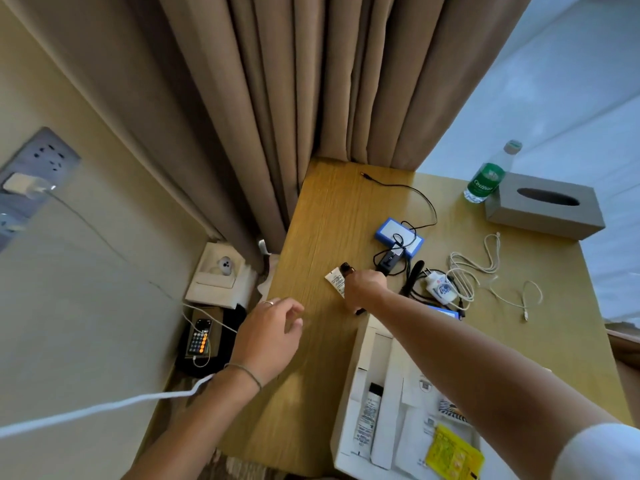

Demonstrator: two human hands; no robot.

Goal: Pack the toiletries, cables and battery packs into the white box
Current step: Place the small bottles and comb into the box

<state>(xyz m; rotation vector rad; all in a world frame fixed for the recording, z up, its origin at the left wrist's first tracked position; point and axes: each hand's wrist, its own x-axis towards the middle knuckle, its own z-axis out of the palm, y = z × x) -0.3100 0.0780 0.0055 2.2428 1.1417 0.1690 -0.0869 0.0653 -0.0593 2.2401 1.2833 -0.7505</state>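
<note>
Glossy wood table, cloth curtain

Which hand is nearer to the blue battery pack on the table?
Right. The right hand is just in front of the blue battery pack, on a small tube; the left hand hovers farther back left.

Wooden table filling the middle and right of the frame, grain running toward the curtain at top. At its centre a blue-and-white battery pack with a black cable trailing toward the top, a black charger just below it, a white tube, a white plug adapter, and white cables further right. Upper right: green-labelled water bottle beside a grey tissue box; lower right: open white box.
</note>
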